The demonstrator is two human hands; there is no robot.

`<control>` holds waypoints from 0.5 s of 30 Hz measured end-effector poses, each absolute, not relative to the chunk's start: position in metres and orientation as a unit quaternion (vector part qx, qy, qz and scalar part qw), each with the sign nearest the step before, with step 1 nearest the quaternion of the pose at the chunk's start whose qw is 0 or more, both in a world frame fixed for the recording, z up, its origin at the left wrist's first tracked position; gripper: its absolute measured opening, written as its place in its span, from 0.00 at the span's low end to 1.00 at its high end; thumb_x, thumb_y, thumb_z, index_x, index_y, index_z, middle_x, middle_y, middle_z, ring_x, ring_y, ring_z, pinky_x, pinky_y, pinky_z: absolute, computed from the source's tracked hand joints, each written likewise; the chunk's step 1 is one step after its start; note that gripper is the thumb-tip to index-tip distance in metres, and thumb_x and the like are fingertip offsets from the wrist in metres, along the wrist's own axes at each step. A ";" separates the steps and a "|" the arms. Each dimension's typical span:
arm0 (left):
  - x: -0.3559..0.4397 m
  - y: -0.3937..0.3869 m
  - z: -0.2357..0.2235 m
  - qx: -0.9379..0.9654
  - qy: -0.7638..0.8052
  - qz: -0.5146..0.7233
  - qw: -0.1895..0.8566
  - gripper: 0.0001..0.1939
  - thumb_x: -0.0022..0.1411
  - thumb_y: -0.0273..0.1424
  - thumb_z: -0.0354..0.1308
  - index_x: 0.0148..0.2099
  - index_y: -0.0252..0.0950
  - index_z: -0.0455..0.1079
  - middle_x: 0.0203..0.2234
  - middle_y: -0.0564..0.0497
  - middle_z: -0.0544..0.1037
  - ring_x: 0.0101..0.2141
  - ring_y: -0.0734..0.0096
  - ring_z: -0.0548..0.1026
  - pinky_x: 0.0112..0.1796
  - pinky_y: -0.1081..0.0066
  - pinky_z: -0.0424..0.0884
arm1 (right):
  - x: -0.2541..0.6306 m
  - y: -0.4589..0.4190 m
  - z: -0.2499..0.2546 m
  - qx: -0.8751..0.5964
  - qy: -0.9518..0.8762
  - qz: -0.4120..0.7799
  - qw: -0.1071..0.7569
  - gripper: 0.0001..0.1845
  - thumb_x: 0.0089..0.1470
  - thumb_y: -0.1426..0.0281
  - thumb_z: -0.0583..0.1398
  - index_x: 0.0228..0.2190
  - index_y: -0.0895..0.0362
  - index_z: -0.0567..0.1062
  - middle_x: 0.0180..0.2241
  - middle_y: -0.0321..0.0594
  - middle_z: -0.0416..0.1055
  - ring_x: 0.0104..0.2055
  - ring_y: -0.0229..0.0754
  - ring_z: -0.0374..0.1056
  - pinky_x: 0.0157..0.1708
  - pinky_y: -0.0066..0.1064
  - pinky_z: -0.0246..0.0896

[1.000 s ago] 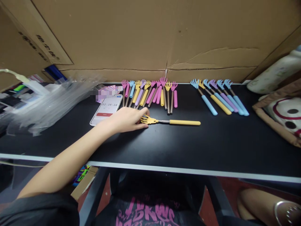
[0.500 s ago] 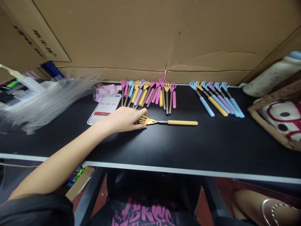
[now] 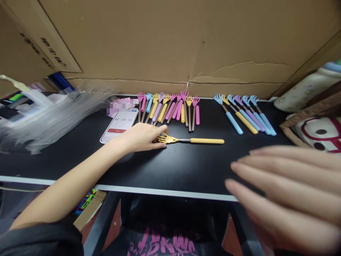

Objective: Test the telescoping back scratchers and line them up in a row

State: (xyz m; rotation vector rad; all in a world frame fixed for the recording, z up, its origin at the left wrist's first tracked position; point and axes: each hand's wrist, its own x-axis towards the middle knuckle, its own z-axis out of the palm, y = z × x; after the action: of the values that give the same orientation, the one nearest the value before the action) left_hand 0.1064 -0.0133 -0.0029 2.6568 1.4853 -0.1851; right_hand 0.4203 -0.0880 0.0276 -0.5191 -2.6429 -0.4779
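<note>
My left hand point(image 3: 141, 137) rests on the black table point(image 3: 170, 167), its fingers pinched on the claw end of a yellow back scratcher point(image 3: 191, 140) that lies flat, extended to the right. My right hand point(image 3: 287, 193) is raised close to the camera at the lower right, fingers stretched out and together, holding nothing. Behind the left hand lies a bunch of several collapsed back scratchers point(image 3: 169, 108) in pink, yellow, purple and blue. A second row of several blue, yellow and purple scratchers point(image 3: 245, 113) lies to the right.
A phone point(image 3: 119, 125) showing a timer lies left of the bunch. Clear plastic bags point(image 3: 50, 113) are heaped at the left. Cardboard point(image 3: 170, 42) walls the back of the table. A patterned bag point(image 3: 317, 133) and a white bottle point(image 3: 306, 87) sit at the right.
My right hand has come up into view at the lower right, near the camera. My left hand stays on the yellow scratcher's claw end.
</note>
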 end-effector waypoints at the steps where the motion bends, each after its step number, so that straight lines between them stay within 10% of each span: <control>1: 0.106 -0.013 -0.003 0.870 0.487 -0.060 0.045 0.19 0.66 0.44 0.51 0.54 0.39 0.63 0.35 0.49 0.79 0.35 0.60 0.78 0.30 0.71 0.63 | 0.411 -0.068 0.033 -0.140 -0.942 -0.197 0.232 0.12 0.65 0.61 0.51 0.37 0.46 0.75 0.33 0.36 0.75 0.40 0.41 0.70 0.45 0.39 0.64; 4: 0.106 -0.013 -0.003 0.871 0.485 -0.063 0.042 0.20 0.67 0.44 0.50 0.54 0.39 0.62 0.35 0.48 0.79 0.36 0.58 0.78 0.30 0.71 0.63 | 0.396 -0.009 0.029 -0.105 -0.948 -0.239 0.181 0.17 0.65 0.66 0.50 0.28 0.49 0.74 0.22 0.33 0.70 0.26 0.35 0.65 0.31 0.32 0.59; 15: 0.105 -0.012 -0.005 0.872 0.485 -0.063 0.039 0.20 0.67 0.45 0.50 0.54 0.39 0.62 0.36 0.48 0.79 0.36 0.59 0.78 0.30 0.71 0.63 | 0.422 0.032 -0.008 -0.301 -0.952 -0.045 0.031 0.15 0.64 0.59 0.51 0.33 0.53 0.73 0.26 0.35 0.72 0.25 0.36 0.65 0.25 0.28 0.49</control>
State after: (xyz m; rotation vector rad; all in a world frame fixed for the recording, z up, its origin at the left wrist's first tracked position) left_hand 0.1055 -0.0125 -0.0047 2.6717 1.4857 -0.1926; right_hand 0.4216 0.0320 -0.0076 -0.9262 -2.9330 -0.1372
